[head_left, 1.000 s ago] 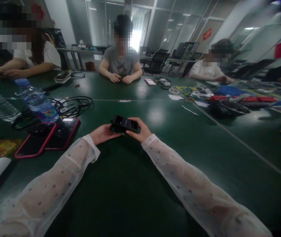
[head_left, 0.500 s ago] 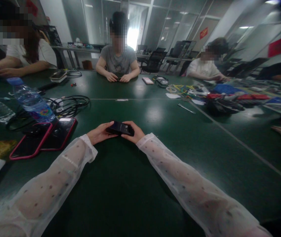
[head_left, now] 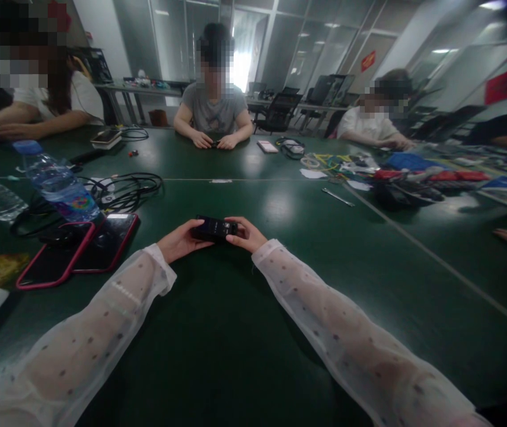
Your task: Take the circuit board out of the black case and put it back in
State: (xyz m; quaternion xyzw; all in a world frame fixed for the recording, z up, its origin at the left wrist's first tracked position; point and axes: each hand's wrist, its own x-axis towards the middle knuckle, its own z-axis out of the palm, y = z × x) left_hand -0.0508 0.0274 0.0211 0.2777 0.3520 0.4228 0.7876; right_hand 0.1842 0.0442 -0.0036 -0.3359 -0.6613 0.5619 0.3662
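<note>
Between my two hands is a small black box-shaped device [head_left: 212, 228] with small white markings on its upper face, close above or on the green table. My left hand [head_left: 181, 240] grips its left end, thumb on top and fingers along the near side. At the right end, my right hand [head_left: 248, 235] has its thumb on the near corner and its fingers at the far side. A dark part shows between those right fingers; whether it is separate from the device I cannot tell. Sheer white dotted sleeves cover both my forearms.
To my left are two red-edged phones [head_left: 106, 242], a blue-capped water bottle [head_left: 55, 181] and coiled black cables [head_left: 140, 188]. A wrench [head_left: 337, 197] lies right of centre. Cables and tools [head_left: 431, 175] clutter the far right. Several people sit around the table [head_left: 217, 356].
My right hand has shifted slightly right along the device, and its thumb is now at the right corner. The device has turned a little. My left hand stays nearly in place.
</note>
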